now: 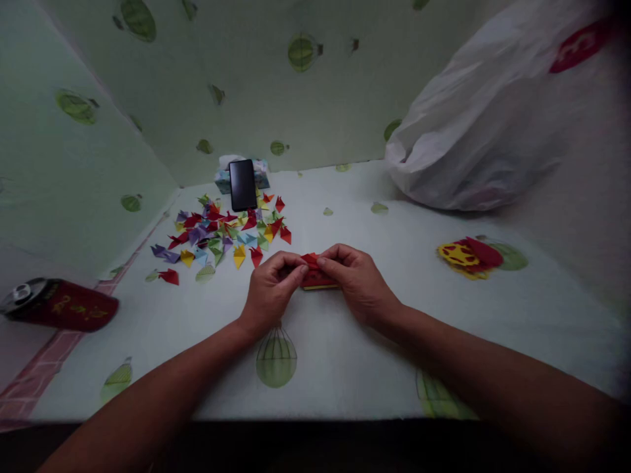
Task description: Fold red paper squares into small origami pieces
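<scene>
Head view: two bare hands meet over a pale, balloon-printed surface, working a small piece of red paper near the middle; the left hand pinches one side between thumb and curled fingers, while the right hand holds the other side, thumb on top, the gap between the two narrow. A yellow-edged strip shows just below; whether it belongs to the same paper cannot be told. The step in hand appears to be folding or creasing, though the fingers hide the exact fold; the next move, by this reading, calls for edges held in line, one thumb steadying the paper while the other presses the crease flat. Beyond the left hand lies a scatter of folded paper shapes in red, yellow, purple, blue and green; a dark phone leans at a tissue box behind them; a red can lies at far left.
</scene>
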`<move>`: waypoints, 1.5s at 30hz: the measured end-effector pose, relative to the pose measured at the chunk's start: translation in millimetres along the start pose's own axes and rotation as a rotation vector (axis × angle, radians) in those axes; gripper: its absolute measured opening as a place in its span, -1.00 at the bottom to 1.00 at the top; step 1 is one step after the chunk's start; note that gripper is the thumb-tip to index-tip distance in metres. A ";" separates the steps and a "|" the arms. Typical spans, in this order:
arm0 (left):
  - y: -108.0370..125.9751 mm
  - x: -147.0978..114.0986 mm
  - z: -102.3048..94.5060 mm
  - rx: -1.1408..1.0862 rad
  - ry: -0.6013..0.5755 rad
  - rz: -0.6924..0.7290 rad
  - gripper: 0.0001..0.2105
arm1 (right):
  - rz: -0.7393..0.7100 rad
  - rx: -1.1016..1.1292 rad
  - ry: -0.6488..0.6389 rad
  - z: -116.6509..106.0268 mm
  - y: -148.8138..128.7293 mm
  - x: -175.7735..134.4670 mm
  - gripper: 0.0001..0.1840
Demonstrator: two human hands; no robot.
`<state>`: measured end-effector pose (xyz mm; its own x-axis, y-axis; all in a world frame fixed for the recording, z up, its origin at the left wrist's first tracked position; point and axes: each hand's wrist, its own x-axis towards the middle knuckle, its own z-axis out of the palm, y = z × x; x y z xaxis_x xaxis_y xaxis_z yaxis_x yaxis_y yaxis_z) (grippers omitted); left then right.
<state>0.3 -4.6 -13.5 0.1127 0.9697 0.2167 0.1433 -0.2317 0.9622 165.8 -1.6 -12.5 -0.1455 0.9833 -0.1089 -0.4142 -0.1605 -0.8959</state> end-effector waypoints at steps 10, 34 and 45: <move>1.9 1.5 2.0 -0.121 0.043 -0.135 -0.83 | 0.044 0.006 -0.013 0.2 3.2 -1.0 -0.66; 3.8 5.5 0.8 -0.222 0.017 -0.076 -0.71 | -0.044 -0.179 -0.179 -0.4 -1.5 -2.6 -0.71; 1.5 4.8 0.8 -0.297 0.018 -0.102 -0.72 | -0.022 -0.057 -0.152 -1.1 5.7 -2.3 -0.72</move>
<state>1.8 -0.5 -11.1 0.0944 0.9886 0.1171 -0.1406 -0.1032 0.9847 164.8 -4.6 -17.9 -0.2727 0.9617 -0.0268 -0.3678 -0.1299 -0.9208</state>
